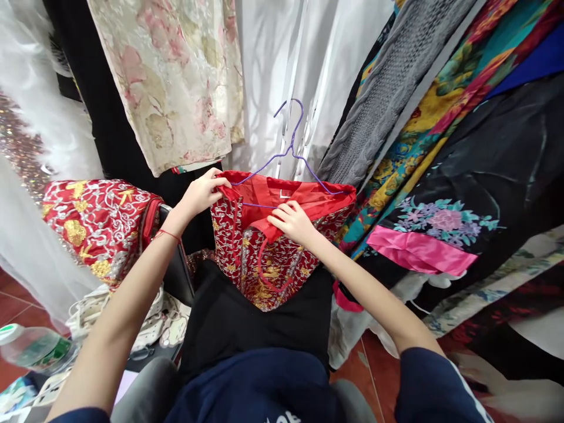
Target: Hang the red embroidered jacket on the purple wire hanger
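Red embroidered garment (233,258) mid-frame, purple hanger (291,149) in neckline. Left hand (207,191) closed on top-left corner; right hand (293,223) pinching red front edge. Best: tug evenly, keep shoulders level on wire, spare embroidery. Floral cloth (176,76) upper left.

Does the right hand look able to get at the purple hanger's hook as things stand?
Probably yes: the hook stands uncovered above the red garment, and nothing visible seems to block the right hand, though it would first have to come off the garment.
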Tool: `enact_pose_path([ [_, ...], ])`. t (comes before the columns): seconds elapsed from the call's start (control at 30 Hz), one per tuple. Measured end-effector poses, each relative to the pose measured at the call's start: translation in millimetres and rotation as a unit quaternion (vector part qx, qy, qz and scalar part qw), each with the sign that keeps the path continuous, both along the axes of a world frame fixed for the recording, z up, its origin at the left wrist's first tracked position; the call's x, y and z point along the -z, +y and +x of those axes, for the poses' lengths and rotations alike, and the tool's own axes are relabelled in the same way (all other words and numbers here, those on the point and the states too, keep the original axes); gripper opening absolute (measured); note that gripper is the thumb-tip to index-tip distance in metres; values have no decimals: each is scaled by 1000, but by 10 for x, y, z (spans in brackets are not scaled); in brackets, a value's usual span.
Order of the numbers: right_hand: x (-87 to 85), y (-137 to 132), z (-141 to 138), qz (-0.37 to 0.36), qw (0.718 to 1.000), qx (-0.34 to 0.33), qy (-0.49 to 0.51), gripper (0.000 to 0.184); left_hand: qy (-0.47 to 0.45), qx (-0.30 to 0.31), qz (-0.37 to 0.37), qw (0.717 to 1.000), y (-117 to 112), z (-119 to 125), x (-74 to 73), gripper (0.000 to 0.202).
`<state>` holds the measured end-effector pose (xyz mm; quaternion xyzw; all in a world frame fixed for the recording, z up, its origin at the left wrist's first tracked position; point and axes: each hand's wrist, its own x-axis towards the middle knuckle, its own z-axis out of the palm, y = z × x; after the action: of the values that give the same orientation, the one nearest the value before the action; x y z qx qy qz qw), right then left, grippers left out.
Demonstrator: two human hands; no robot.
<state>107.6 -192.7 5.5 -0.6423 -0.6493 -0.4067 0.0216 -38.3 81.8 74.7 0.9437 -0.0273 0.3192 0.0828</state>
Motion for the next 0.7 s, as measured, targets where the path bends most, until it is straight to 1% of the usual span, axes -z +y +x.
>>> enact_pose_path([
  [0.07, -174, 247, -59, -12, 998, 38, 42, 27, -14, 28, -4, 999, 10, 39, 12, 24],
  [0.13, -347, 437, -75, -11, 994, 79, 76, 28, -41, 54, -23, 997, -11, 89, 29, 23],
  [0.23, -515, 619, -64, 7, 989, 109, 99, 30, -106, 57, -71, 990, -104, 166, 80, 27],
  [0.3, -552, 691, -60, 28, 989, 103, 102, 29, -143, 46, -100, 984, -185, 201, 125, 27],
  [0.37, -552, 745, -66, 51, 988, 93, 110, 29, -161, 30, -120, 979, -266, 214, 169, 26],
  [0.47, -548, 815, -100, 74, 985, 93, 126, 42, -160, 5, -134, 978, -374, 198, 212, 24],
  [0.57, -573, 881, -151, 87, 983, 91, 132, 55, -156, -7, -151, 976, -455, 173, 224, 18],
  [0.63, -596, 922, -179, 96, 980, 103, 143, 55, -158, -27, -166, 973, -489, 171, 221, 14],
  [0.7, -609, 958, -191, 103, 976, 119, 152, 51, -167, -48, -186, 967, -505, 184, 219, 17],
])
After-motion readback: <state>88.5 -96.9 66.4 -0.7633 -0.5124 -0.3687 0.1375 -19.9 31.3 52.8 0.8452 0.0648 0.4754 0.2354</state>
